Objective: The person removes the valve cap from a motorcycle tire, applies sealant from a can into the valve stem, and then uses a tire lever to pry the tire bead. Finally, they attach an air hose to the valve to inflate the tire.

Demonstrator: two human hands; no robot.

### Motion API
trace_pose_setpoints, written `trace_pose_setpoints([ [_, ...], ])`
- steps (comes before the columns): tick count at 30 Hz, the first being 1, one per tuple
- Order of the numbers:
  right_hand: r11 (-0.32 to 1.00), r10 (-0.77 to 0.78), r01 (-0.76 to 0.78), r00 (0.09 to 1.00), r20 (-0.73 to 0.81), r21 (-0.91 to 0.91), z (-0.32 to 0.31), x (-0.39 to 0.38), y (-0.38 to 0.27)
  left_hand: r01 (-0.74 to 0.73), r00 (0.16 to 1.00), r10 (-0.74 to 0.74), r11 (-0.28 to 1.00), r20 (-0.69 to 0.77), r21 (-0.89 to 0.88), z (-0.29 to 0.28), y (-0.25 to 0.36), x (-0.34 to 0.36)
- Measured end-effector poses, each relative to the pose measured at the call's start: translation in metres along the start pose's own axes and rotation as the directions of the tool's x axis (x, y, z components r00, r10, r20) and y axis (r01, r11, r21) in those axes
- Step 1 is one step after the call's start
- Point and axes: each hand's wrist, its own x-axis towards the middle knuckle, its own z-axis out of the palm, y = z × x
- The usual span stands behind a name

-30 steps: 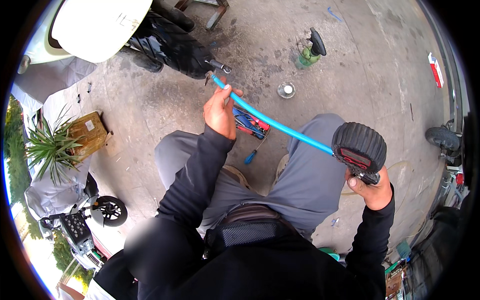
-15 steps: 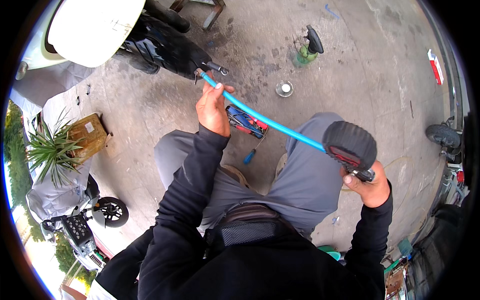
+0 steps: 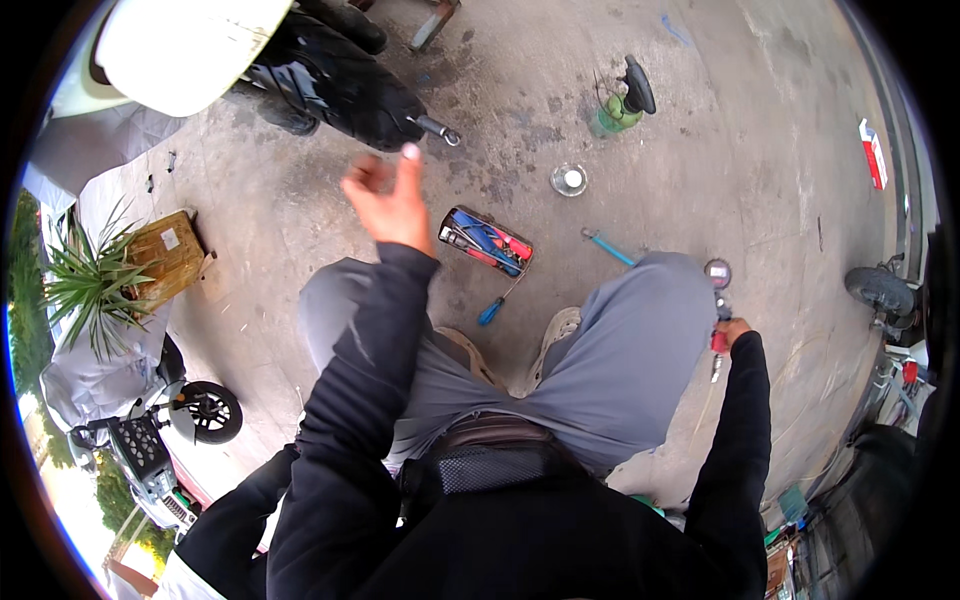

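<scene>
Down on the floor beside my right knee, my right hand (image 3: 736, 328) is closed on a tire inflator with a round gauge (image 3: 718, 270) and a red part under the fingers. Its blue hose (image 3: 611, 249) lies on the concrete, partly hidden behind my knee. My left hand (image 3: 393, 205), slightly blurred, is raised with thumb and fingers apart and nothing in it. Just beyond it is the black tire (image 3: 375, 110) of a pale scooter (image 3: 185, 50). A short dark rod with a ring end (image 3: 437, 129) sticks out by the tire.
Between my feet and the tire lie a tool tray (image 3: 487, 242) and a blue-handled screwdriver (image 3: 490, 311). Farther off stand a small clear dish (image 3: 569, 180) and a green spray bottle (image 3: 622, 105). A potted plant (image 3: 95, 280) and another scooter (image 3: 150, 450) are at left.
My right hand has lowered the inflator to the floor on the right. My left hand has let go of the blue hose end, which now lies on the floor.
</scene>
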Motion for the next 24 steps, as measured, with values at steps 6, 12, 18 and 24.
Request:
trace_pose_setpoints([
  [6, 0.550, -0.777, 0.834, 0.498, -0.385, -0.032, -0.011, -0.243, -0.440, -0.221, 0.958, 0.223, 0.975, 0.179, -0.033, -0.015, 0.039, 0.074],
  [12, 0.363, -0.928, 0.782, 0.253, -0.275, -0.506, 0.098, -0.307, -0.652, -0.321, 0.943, 0.299, 0.933, 0.145, 0.163, -0.007, 0.024, 0.070],
  [18, 0.296, -0.949, 0.741, 0.154, -0.277, -0.603, 0.115, -0.273, -0.655, -0.340, 0.940, 0.311, 0.867, 0.138, 0.365, -0.005, 0.013, 0.062],
  [24, 0.341, -0.916, 0.861, 0.213, -0.340, -0.378, 0.124, -0.266, -0.647, -0.374, 0.927, 0.352, 0.853, 0.128, 0.363, -0.002, 0.005, 0.065],
])
